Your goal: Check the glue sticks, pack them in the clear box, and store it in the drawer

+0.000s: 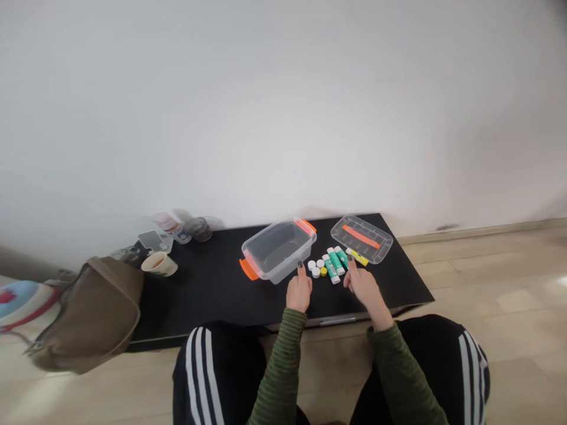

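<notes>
Just right of a clear plastic box (283, 273) with orange latches, my left hand (299, 292) is closed in a fist, its thumb sticking up. My right hand (365, 288) is also curled with the thumb raised, close to a yellow stick (358, 257). Neither hand visibly holds anything. Between them lie several green-and-white tubes (332, 264) that look like glue sticks. Beside the tubes are white caps (316, 272) and a yellow cap (323, 271). Behind my right hand, the clear lid (381, 254) with an orange handle lies flat.
On the left of the black table (208, 295) stand a paper cup (159, 264) with brown liquid, a grey glass (198, 229) and a white bottle (172, 227). A brown bag (97, 313) leans at the left end. The wall rises directly behind.
</notes>
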Demonstrator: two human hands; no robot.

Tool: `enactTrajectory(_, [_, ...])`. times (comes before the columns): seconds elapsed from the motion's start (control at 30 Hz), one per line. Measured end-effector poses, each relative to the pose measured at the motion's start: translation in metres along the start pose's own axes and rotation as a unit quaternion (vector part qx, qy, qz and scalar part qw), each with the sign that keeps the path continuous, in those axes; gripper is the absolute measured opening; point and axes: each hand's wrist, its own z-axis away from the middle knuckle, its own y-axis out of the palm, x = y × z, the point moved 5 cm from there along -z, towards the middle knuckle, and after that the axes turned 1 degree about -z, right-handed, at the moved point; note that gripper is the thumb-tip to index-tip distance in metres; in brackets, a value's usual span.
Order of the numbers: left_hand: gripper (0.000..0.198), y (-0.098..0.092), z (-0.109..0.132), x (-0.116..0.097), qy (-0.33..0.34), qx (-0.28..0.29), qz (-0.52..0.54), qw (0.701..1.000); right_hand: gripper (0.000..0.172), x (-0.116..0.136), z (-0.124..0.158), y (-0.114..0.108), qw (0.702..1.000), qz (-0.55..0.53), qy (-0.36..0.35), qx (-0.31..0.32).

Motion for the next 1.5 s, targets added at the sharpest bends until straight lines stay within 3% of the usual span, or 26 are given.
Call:
enactTrajectory(0.1, [0.068, 0.013, 0.011, 0.023, -0.008, 0.021, 0.017, 1.0, 0.037, 0.001, -0.002, 0.017, 1.0, 0.02, 0.005, -0.02])
enactTrajectory(0.17, [0.05, 0.025, 0.02, 0.04, 0.007, 0.045, -0.002, 0.999, 0.022, 0.007, -0.006, 0.032, 0.997, 0.049, -0.033, -0.044])
enactTrajectory(0.23, [0.033, 0.034, 0.028, 0.054, 0.029, 0.06, -0.032, 0.997, 0.02, 0.014, -0.011, 0.047, 0.992, 0.088, -0.074, -0.053])
enactTrajectory(0.33, [0.024, 0.039, 0.037, 0.067, 0.048, 0.064, -0.053, 0.995, 0.018, 0.022, -0.02, 0.063, 0.982, 0.147, -0.11, -0.05])
enactTrajectory(0.53, [0.023, 0.037, 0.046, 0.067, 0.077, 0.048, -0.023, 0.996, 0.016, 0.024, -0.032, 0.072, 0.975, 0.188, -0.109, -0.045])
enactTrajectory(0.83, [0.02, 0.052, 0.038, 0.046, 0.118, 0.052, -0.006, 0.992, 0.016, 0.022, -0.033, 0.073, 0.972, 0.187, -0.133, -0.041])
enactTrajectory(0.97, [0.017, 0.054, 0.029, 0.03, 0.146, 0.034, -0.015, 0.989, 0.017, 0.014, -0.028, 0.052, 0.987, 0.096, -0.12, -0.056])
enactTrajectory(1.07, [0.014, 0.064, 0.014, 0.005, 0.19, 0.022, -0.035, 0.981, 0.017, 0.001, -0.022, 0.016, 0.985, 0.009, -0.141, -0.096])
enactTrajectory(1.17, [0.017, 0.088, -0.007, -0.034, 0.265, 0.014, -0.104, 0.958, 0.023, -0.021, -0.015, -0.031, 0.976, -0.063, -0.148, -0.147])
enactTrajectory(1.27, [0.024, 0.122, -0.032, -0.071, 0.319, 0.011, -0.236, 0.918, 0.034, -0.052, -0.011, -0.065, 0.969, -0.15, -0.105, -0.163])
enactTrajectory(1.37, [0.027, 0.153, -0.052, -0.092, 0.339, 0.044, -0.348, 0.873, 0.042, -0.083, -0.011, -0.08, 0.945, -0.27, -0.056, -0.174])
enactTrajectory(1.5, [0.021, 0.175, -0.064, -0.096, 0.367, 0.087, -0.375, 0.847, 0.046, -0.11, -0.013, -0.082, 0.901, -0.382, -0.025, -0.203])
